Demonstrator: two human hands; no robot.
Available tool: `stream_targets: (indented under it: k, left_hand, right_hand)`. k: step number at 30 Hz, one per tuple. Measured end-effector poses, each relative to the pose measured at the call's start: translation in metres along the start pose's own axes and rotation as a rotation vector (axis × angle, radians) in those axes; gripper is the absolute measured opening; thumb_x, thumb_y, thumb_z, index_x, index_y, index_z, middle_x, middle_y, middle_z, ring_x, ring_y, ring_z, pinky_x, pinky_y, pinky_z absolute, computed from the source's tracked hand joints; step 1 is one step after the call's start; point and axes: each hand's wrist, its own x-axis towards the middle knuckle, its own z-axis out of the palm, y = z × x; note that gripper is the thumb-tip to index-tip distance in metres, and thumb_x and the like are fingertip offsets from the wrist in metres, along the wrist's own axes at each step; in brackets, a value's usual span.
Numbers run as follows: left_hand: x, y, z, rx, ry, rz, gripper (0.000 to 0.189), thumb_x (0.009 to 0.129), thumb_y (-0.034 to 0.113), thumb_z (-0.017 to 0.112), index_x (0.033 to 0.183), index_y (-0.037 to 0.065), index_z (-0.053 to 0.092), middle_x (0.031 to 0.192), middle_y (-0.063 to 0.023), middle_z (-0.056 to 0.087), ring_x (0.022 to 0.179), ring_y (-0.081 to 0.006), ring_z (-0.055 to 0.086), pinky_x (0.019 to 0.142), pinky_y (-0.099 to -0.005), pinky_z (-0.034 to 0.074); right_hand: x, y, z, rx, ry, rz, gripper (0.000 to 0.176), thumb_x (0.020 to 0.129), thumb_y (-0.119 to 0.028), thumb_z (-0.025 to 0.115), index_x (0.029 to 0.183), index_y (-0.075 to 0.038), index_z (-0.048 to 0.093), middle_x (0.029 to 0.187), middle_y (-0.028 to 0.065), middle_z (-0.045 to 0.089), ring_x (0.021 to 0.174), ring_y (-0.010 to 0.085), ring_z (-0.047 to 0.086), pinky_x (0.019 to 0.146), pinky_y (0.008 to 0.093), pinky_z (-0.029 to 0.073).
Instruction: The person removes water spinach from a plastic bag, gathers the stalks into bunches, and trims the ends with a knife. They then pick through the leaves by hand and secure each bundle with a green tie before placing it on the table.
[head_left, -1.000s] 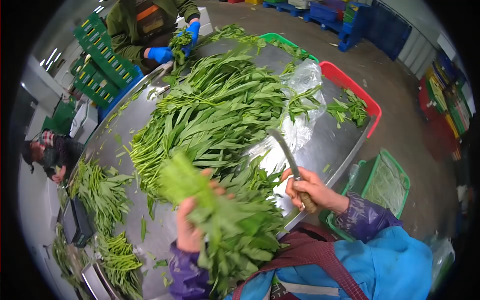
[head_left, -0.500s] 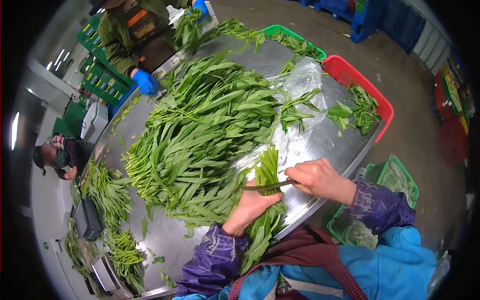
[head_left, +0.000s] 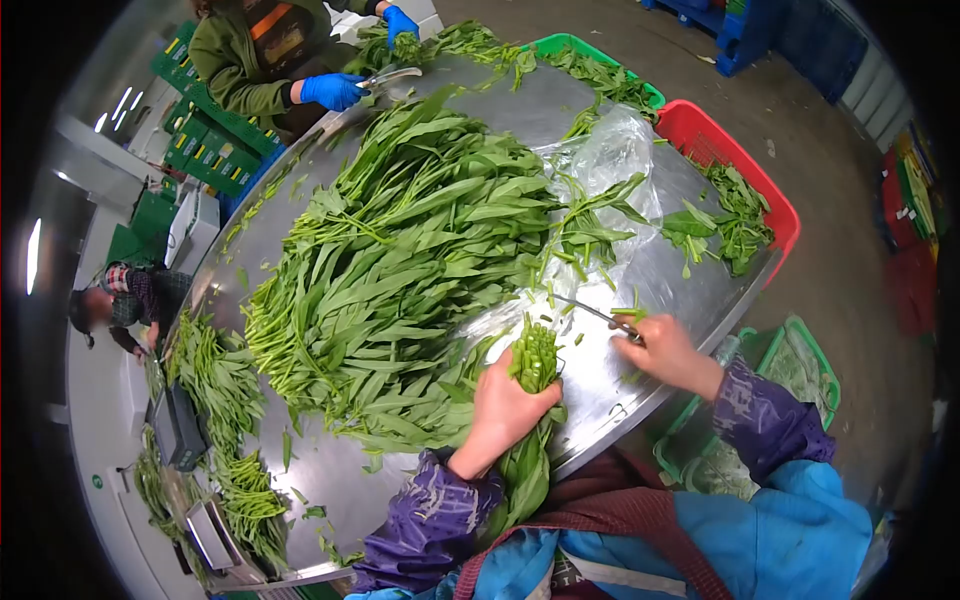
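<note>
My left hand [head_left: 508,405] is wrapped round a bunch of green stems [head_left: 535,358], whose cut ends point away from me and whose leaves hang down toward my front. To its right, my right hand [head_left: 660,350] grips a knife [head_left: 597,314] by the handle, the blade pointing up and left, apart from the bunch. Short cut stem pieces [head_left: 572,262] lie scattered around the blade. Left of the bunch, a large pile of leafy greens [head_left: 400,250] covers the metal table [head_left: 300,455]. Clear plastic sheeting [head_left: 610,160] lies beyond the knife.
A red basket [head_left: 785,205] and a green basket [head_left: 570,42] stand at the far right edge. Green crates [head_left: 830,375] are below the right edge. Across the table, a co-worker's blue-gloved hands [head_left: 335,92] hold a knife and greens. Another person [head_left: 130,300] is at left, near a scale [head_left: 178,430].
The knife has moved off the bunch, up and right, with my right hand. The stems in my left hand are shorter, and cut pieces have scattered. The co-worker's knife hand has moved up and right.
</note>
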Motion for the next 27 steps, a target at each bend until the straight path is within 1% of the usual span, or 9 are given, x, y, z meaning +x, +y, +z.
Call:
stream_targets:
  k: [5, 6, 7, 9, 11, 13, 14, 18, 27]
  left_hand:
    - [0.009, 0.011, -0.005, -0.441, -0.039, -0.022, 0.041, 0.067, 0.021, 0.075, 0.096, -0.002, 0.057, 0.081, -0.0081, 0.065, 0.072, -0.0215, 0.061, 0.069, -0.0321, 0.048]
    - [0.011, 0.004, -0.004, -0.512, -0.075, -0.105, 0.051, 0.070, 0.024, 0.075, 0.107, -0.002, 0.051, 0.099, -0.0103, 0.058, 0.089, -0.0218, 0.056, 0.080, -0.0331, 0.045]
    - [0.012, -0.002, -0.003, -0.513, -0.069, -0.107, 0.051, 0.070, 0.024, 0.075, 0.107, -0.002, 0.051, 0.099, -0.0103, 0.058, 0.089, -0.0218, 0.056, 0.080, -0.0331, 0.045]
    - [0.012, -0.005, -0.001, -0.476, -0.047, 0.006, 0.067, 0.069, 0.025, 0.075, 0.120, -0.001, 0.041, 0.119, -0.0152, 0.043, 0.110, -0.0237, 0.043, 0.093, -0.0338, 0.036]
    - [0.010, -0.011, -0.020, -0.321, -0.093, 0.103, 0.077, 0.069, 0.027, 0.075, 0.127, 0.000, 0.033, 0.130, -0.0161, 0.028, 0.122, -0.0251, 0.028, 0.102, -0.0344, 0.025]
    - [0.003, -0.019, -0.033, -0.208, -0.368, 0.077, 0.077, 0.068, 0.023, 0.077, 0.127, 0.000, 0.033, 0.126, -0.0143, 0.035, 0.117, -0.0237, 0.036, 0.100, -0.0344, 0.030]
    - [-0.002, -0.026, -0.031, -0.533, -0.410, 0.021, 0.074, 0.069, 0.016, 0.076, 0.127, 0.001, 0.033, 0.120, -0.0112, 0.043, 0.109, -0.0196, 0.045, 0.094, -0.0326, 0.037]
    - [-0.014, -0.029, -0.021, -0.714, -0.314, -0.169, 0.059, 0.073, 0.010, 0.073, 0.121, 0.001, 0.039, 0.104, -0.0072, 0.055, 0.093, -0.0134, 0.055, 0.082, -0.0273, 0.045]
    - [-0.022, -0.031, -0.016, -0.592, -0.074, -0.119, 0.040, 0.072, 0.010, 0.071, 0.105, 0.000, 0.052, 0.095, -0.0060, 0.060, 0.086, -0.0126, 0.057, 0.077, -0.0268, 0.046]
  right_hand:
    - [0.001, -0.057, 0.026, 0.955, -0.287, 0.132, 0.066, 0.071, -0.014, 0.071, 0.127, -0.004, 0.038, 0.096, 0.0034, 0.056, 0.072, 0.0065, 0.051, 0.057, 0.0273, 0.045]
    - [0.007, -0.068, 0.045, 1.000, -0.081, -0.124, 0.073, 0.071, -0.012, 0.071, 0.131, -0.003, 0.032, 0.090, 0.0038, 0.056, 0.064, 0.0060, 0.050, 0.053, 0.0222, 0.043]
    - [0.000, -0.072, 0.042, 1.153, -0.301, 0.209, 0.070, 0.071, -0.016, 0.073, 0.127, 0.000, 0.033, 0.087, 0.0046, 0.055, 0.056, 0.0050, 0.050, 0.047, 0.0190, 0.041]
    - [0.001, -0.079, 0.058, 1.309, -0.124, 0.269, 0.066, 0.071, -0.021, 0.075, 0.121, 0.001, 0.037, 0.083, 0.0041, 0.054, 0.050, 0.0048, 0.048, 0.042, 0.0181, 0.039]
    - [-0.001, -0.080, 0.067, 1.350, -0.101, 0.264, 0.062, 0.072, -0.022, 0.075, 0.117, 0.001, 0.039, 0.083, 0.0036, 0.054, 0.050, 0.0046, 0.048, 0.042, 0.0182, 0.039]
    - [-0.005, -0.081, 0.073, 1.390, -0.081, 0.265, 0.058, 0.072, -0.023, 0.074, 0.113, 0.000, 0.041, 0.083, 0.0031, 0.053, 0.051, 0.0044, 0.048, 0.042, 0.0182, 0.039]
    - [-0.006, -0.082, 0.076, 1.415, -0.076, 0.259, 0.053, 0.074, -0.022, 0.073, 0.111, 0.001, 0.042, 0.081, 0.0027, 0.053, 0.051, 0.0041, 0.047, 0.042, 0.0177, 0.039]
    - [-0.003, -0.085, 0.083, 1.453, -0.085, 0.318, 0.034, 0.079, -0.016, 0.067, 0.101, 0.002, 0.048, 0.079, 0.0018, 0.053, 0.051, 0.0040, 0.048, 0.044, 0.0166, 0.039]
    - [0.008, -0.069, 0.053, 1.445, -0.455, 0.371, 0.026, 0.080, -0.011, 0.059, 0.103, 0.001, 0.053, 0.077, 0.0013, 0.055, 0.053, 0.0036, 0.048, 0.045, 0.0168, 0.040]
